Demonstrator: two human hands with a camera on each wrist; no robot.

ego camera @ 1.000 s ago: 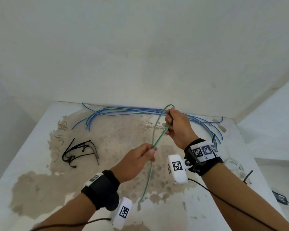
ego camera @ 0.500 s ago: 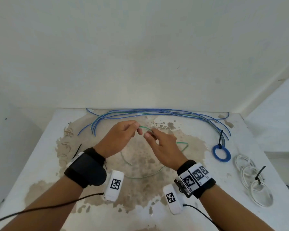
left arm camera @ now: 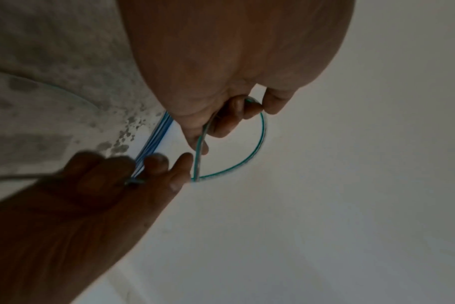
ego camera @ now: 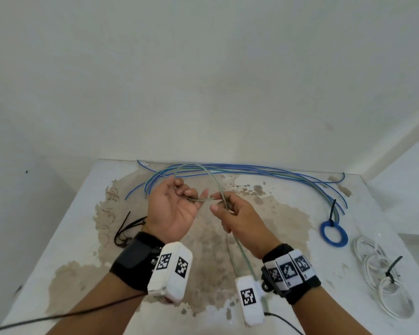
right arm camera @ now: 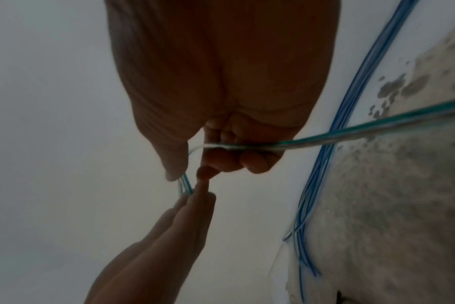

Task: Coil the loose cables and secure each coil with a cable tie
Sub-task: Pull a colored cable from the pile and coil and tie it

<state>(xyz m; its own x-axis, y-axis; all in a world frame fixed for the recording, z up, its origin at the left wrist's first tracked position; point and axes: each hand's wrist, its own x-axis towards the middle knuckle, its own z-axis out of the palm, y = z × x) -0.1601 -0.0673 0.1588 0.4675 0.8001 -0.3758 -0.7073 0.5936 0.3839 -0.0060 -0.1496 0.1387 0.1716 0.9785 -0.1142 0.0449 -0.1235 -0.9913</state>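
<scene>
green cable looped between two hands above the stained counter

the left hand (ego camera: pixel 173 209), palm up, has its fingers curled round the thin green cable (ego camera: pixel 205 175), pinching it near the thumb. the right hand (ego camera: pixel 237 217) pinches the same cable just beside it, fingers bent round the strand. between the two grips the cable arches up in a loop, and a long tail drops from the right hand past the right wrist toward the near edge. both hands are raised over the white, brown-stained counter (ego camera: pixel 65 250). along the far edge lies a bundle of loose blue cables (ego camera: pixel 252 169). to the right rests a small blue coil (ego camera: pixel 334 234) bound with a black cable tie (ego camera: pixel 332 212), and further right a white coiled cable (ego camera: pixel 382 274) with its own tie. loose black cable ties (ego camera: pixel 126 230) lie at the left, near the left wrist.
</scene>
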